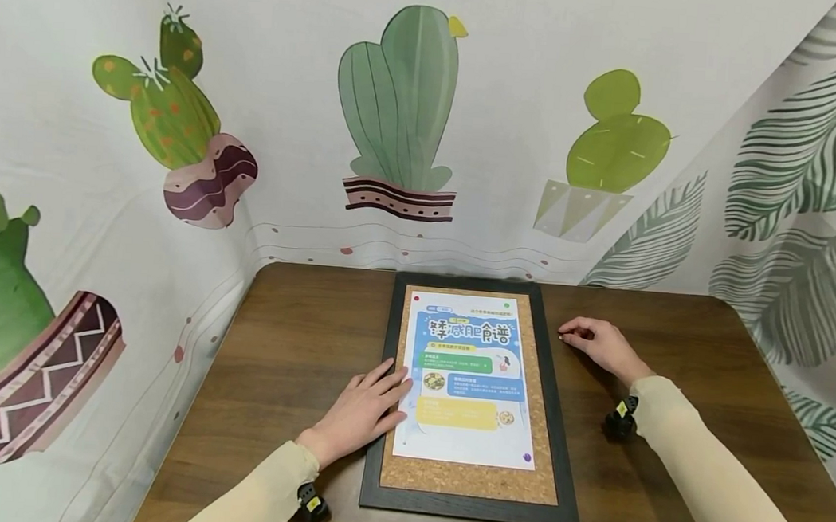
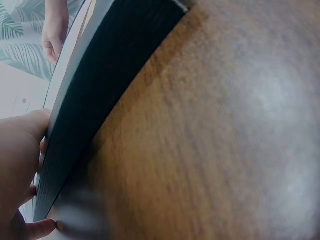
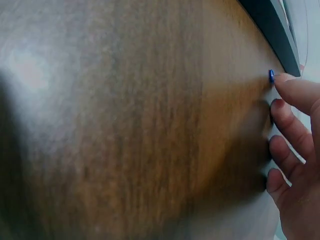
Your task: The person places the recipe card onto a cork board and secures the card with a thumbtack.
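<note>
A cork board [image 1: 469, 481] in a black frame lies on the table, with a printed poster [image 1: 466, 447] on it. A red push pin [image 1: 416, 298] and a green one [image 1: 506, 305] sit at the poster's top corners, a purple push pin [image 1: 526, 458] at its lower right. My left hand [image 1: 359, 409] rests with spread fingers across the frame's left side, its fingertips on the poster's edge. Right of the board, my right hand [image 1: 603, 346] is low over the table, thumb and fingertips pinching a small blue push pin [image 3: 271, 76].
The brown wooden table [image 1: 299, 318] extends on both sides of the board. Behind it hangs a white cloth [image 1: 498, 122] printed with cacti and leaves. A black wrist camera [image 1: 620, 421] is strapped on the right wrist, another [image 1: 313, 506] on the left.
</note>
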Demonstrator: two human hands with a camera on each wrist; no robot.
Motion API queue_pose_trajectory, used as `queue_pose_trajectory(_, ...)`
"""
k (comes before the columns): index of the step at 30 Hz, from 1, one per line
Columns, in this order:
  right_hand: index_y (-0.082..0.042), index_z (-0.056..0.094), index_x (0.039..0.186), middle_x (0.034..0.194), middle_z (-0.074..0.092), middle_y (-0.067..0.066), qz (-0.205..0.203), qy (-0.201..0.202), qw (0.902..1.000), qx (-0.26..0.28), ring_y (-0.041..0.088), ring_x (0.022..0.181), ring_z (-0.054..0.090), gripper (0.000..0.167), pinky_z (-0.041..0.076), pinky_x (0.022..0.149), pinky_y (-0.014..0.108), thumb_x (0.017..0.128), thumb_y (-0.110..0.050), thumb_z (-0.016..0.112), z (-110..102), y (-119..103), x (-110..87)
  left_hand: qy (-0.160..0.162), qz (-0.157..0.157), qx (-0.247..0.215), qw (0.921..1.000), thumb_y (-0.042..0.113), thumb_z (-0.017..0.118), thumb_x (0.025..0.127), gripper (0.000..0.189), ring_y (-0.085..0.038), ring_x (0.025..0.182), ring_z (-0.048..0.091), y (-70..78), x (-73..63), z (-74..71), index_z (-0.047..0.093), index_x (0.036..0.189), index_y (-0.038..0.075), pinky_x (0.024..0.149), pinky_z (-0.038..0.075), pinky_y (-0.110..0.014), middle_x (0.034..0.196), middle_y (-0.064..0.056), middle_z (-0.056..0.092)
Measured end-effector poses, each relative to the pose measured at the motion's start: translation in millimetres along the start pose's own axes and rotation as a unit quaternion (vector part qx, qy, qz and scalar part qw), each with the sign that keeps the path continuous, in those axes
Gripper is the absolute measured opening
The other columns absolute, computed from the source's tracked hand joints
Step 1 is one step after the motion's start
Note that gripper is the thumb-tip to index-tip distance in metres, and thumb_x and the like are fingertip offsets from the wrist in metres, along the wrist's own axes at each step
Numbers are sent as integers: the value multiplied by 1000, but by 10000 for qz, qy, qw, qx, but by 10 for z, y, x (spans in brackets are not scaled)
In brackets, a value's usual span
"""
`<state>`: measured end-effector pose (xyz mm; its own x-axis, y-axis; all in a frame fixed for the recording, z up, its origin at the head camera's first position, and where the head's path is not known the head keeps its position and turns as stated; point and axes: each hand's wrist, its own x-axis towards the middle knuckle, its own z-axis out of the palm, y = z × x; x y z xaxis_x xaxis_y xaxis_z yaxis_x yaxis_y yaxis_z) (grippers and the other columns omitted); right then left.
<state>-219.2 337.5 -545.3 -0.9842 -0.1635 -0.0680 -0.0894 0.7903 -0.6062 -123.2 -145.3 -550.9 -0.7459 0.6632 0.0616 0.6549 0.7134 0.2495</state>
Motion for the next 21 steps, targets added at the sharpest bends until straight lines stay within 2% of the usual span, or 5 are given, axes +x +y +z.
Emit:
queue_pose_trajectory(6,-8,76,113,93,67,6,-159,-37,9999,35,22,85,56,15,45,77,39,99,-12,71,5,7,-22,-15,-17,-27,10000,44,57,107,57,-31,156,28,13,0,-11,52,156,15,109,42,-60,163,-6,45)
queue_pose_trajectory(16,-9,75,104,91,67,4,39,-36,10000,-77,20,84,55,9,43,76,38,100,-16,72,9,-24,-19,0,-2,-5,10000,44,56,107,57,-31,156,29,20,-8,-20,52,155,14,108,43,-60,162,-7,45)
queue_pose_trajectory(21,-5,73,103,92,67,7,-22,-28,9999,-108,20,83,55,12,44,75,38,101,-16,70,-6,-53,-34,47,34,45,10000,43,58,106,57,-33,155,30,20,-11,-24,53,154,14,107,43,-60,162,-8,46)
